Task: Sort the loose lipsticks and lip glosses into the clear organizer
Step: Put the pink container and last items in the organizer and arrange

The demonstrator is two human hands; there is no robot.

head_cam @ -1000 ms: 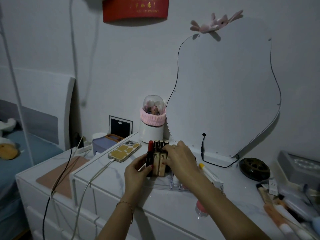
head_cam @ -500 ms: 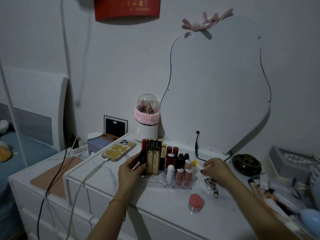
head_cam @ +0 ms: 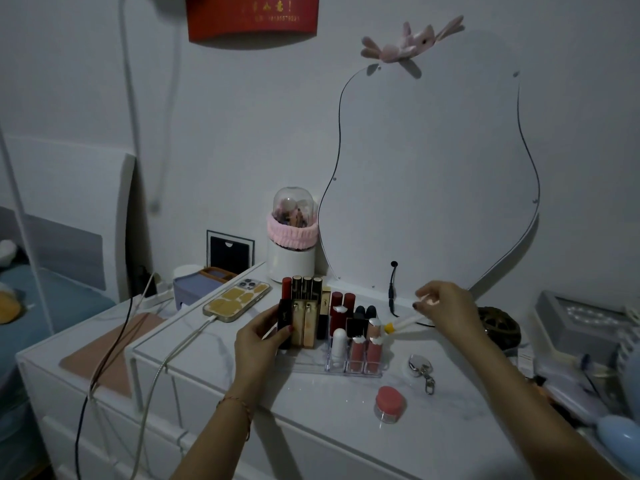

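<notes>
Organizer (head_cam: 353,370) left end behind left hand (head_cam: 258,336), right hand (head_cam: 446,311) pinching tube (head_cam: 403,323)

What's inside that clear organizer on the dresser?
The clear organizer holds upright lipsticks and lip glosses: a white tube and two pink glosses in front, dark red and black ones behind. The left hand covers part of the tall gold-cased row.

Desk (head_cam: 214,344): white, marbled top.
Middle: clear organizer (head_cam: 353,370).
Far: phone (head_cam: 237,299) on cable, white canister (head_cam: 291,263), mirror (head_cam: 426,181).
Near right: pink-lidded jar (head_cam: 390,403), key clip (head_cam: 420,368).
Far right: dark round dish (head_cam: 500,325).
</notes>
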